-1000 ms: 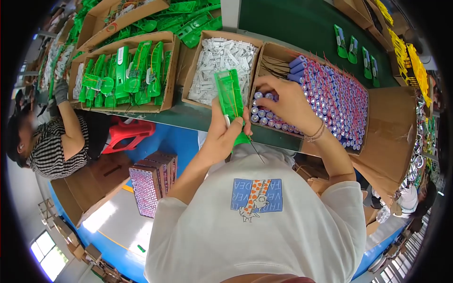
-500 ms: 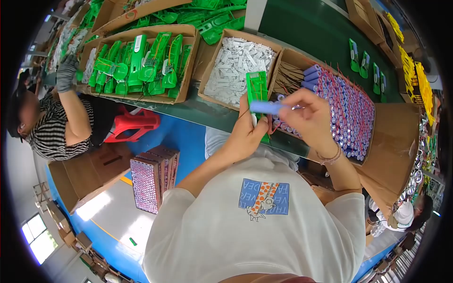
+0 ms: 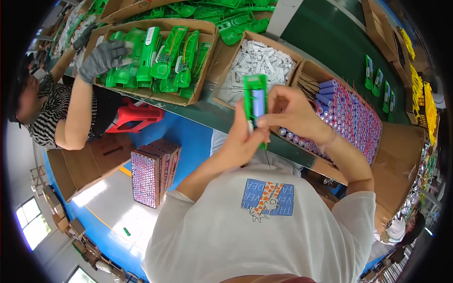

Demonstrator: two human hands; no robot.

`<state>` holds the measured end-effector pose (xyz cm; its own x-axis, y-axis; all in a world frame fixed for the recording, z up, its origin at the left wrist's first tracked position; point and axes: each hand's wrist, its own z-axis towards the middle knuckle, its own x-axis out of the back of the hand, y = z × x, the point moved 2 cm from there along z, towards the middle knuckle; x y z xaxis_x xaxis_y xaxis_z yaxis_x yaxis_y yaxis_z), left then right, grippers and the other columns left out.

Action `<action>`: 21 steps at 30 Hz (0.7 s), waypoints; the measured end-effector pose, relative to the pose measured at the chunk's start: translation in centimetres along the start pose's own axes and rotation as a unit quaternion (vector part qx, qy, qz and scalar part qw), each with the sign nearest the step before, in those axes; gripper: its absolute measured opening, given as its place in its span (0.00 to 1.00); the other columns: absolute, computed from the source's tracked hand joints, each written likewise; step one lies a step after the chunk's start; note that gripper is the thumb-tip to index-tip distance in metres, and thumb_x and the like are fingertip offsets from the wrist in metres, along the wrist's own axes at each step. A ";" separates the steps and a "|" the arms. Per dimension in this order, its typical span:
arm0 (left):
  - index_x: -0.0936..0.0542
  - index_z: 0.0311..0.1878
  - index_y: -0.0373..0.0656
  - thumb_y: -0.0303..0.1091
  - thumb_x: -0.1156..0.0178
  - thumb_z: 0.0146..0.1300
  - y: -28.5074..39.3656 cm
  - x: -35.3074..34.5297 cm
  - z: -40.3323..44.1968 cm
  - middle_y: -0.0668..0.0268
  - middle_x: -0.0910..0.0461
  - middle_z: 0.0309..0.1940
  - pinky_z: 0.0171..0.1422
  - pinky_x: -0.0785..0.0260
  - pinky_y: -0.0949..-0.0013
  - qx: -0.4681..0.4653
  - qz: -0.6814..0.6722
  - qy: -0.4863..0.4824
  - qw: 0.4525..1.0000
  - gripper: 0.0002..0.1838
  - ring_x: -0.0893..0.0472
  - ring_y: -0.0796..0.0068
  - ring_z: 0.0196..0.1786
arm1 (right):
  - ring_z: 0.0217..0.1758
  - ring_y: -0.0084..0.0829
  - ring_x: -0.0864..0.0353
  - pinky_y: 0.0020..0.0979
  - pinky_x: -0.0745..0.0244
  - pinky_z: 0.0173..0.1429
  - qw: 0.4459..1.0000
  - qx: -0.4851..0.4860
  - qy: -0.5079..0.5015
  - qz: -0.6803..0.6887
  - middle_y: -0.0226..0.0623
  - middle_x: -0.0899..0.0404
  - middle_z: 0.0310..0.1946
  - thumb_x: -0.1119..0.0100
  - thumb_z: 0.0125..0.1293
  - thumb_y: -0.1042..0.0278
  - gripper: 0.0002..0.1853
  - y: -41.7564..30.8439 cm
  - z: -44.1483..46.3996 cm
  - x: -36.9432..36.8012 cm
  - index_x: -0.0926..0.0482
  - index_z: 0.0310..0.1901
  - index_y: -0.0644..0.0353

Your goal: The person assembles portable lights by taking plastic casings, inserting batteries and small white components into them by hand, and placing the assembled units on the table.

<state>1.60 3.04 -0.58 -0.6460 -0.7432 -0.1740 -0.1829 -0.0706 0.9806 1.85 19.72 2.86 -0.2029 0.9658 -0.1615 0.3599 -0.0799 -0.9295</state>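
Observation:
My left hand (image 3: 241, 137) is closed around a green plastic casing (image 3: 255, 81), held upright above the table's near edge. A blue-purple cylindrical battery (image 3: 258, 103) lies lengthwise inside the casing. My right hand (image 3: 297, 115) meets the casing from the right, its thumb pressed at the battery's lower end and its other fingers curled along the side. A thin dark wire (image 3: 268, 158) hangs from the casing's bottom. Behind my hands is a carton of small white plastic parts (image 3: 259, 61). To the right, a carton holds many batteries (image 3: 351, 118) with red wires.
A carton of green casings (image 3: 151, 61) is at left, where a co-worker's gloved hand (image 3: 104, 59) reaches in. Several casings with batteries (image 3: 377, 82) lie on the green table (image 3: 321, 37). A red stool (image 3: 134, 118) and stacked battery trays (image 3: 153, 174) stand on the floor.
The battery, formerly across the casing in my right fingers, now lies lengthwise inside it. My right hand has moved slightly left. The co-worker's gloved hand has come over the casings.

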 end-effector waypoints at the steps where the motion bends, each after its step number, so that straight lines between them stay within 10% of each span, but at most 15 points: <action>1: 0.50 0.67 0.44 0.20 0.52 0.64 -0.5 1.0 0.1 0.57 0.29 0.46 0.42 0.25 0.65 0.005 -0.091 0.015 0.996 0.30 0.22 0.68 0.39 | 0.32 0.15 0.26 0.22 0.29 0.33 0.989 0.079 -0.045 -0.114 0.23 0.23 0.27 0.26 0.56 0.69 0.13 0.9 2.4 0.9 0.25 0.32 0.58; 3: 0.46 0.59 0.45 0.19 0.53 0.65 -0.8 2.5 0.3 0.59 0.29 0.43 0.39 0.22 0.61 -0.006 -0.227 0.098 0.969 0.22 0.23 0.70 0.34 | 0.32 0.18 0.24 0.24 0.28 0.33 0.982 0.044 -0.083 -0.165 0.26 0.22 0.29 0.26 0.56 0.65 0.14 -0.1 7.1 2.2 0.24 0.35 0.59; 5: 0.46 0.59 0.45 0.20 0.52 0.66 -0.8 2.9 0.3 0.59 0.29 0.43 0.39 0.22 0.61 -0.010 -0.237 0.119 0.964 0.22 0.23 0.70 0.34 | 0.32 0.34 0.22 0.31 0.27 0.36 0.797 0.305 0.035 -0.521 0.36 0.24 0.32 0.32 0.56 0.70 0.10 1.1 11.5 3.4 0.21 0.38 0.61; 9: 0.46 0.59 0.47 0.22 0.50 0.67 -0.8 2.4 -0.4 0.60 0.29 0.42 0.40 0.23 0.61 0.018 -0.248 0.128 0.960 0.22 0.23 0.70 0.33 | 0.33 0.38 0.22 0.33 0.26 0.37 0.708 0.310 0.026 -0.634 0.37 0.25 0.33 0.35 0.58 0.72 0.07 1.6 13.1 3.5 0.19 0.37 0.62; 11: 0.45 0.59 0.46 0.23 0.49 0.68 -1.0 2.0 -0.8 0.60 0.28 0.41 0.40 0.24 0.62 0.034 -0.263 0.116 0.957 0.21 0.22 0.71 0.33 | 0.33 0.36 0.21 0.32 0.26 0.37 0.817 0.298 0.016 -0.492 0.35 0.23 0.35 0.37 0.60 0.73 0.07 0.1 11.0 4.1 0.18 0.40 0.62; 15: 0.45 0.59 0.44 0.34 0.48 0.74 -1.0 1.1 -0.3 0.61 0.28 0.36 0.37 0.24 0.63 0.030 -0.220 0.088 0.971 0.19 0.22 0.73 0.30 | 0.33 0.29 0.19 0.30 0.26 0.35 0.822 0.382 0.045 -0.420 0.35 0.19 0.36 0.38 0.63 0.74 0.08 -1.4 7.0 4.0 0.17 0.43 0.63; 21: 0.43 0.58 0.43 0.41 0.51 0.76 -1.4 0.2 0.6 0.62 0.27 0.34 0.31 0.26 0.69 0.039 -0.146 0.032 0.988 0.18 0.23 0.74 0.27 | 0.32 0.21 0.20 0.23 0.24 0.35 0.952 0.204 0.080 -0.216 0.37 0.16 0.35 0.34 0.63 0.73 0.10 -1.3 4.1 3.7 0.16 0.44 0.68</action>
<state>1.27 3.35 -2.03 -0.5087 -0.7400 -0.4400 -0.4125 -0.2391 0.8790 -3.06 22.40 2.10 -0.0985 0.9529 0.2870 -0.1148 0.2756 -0.9544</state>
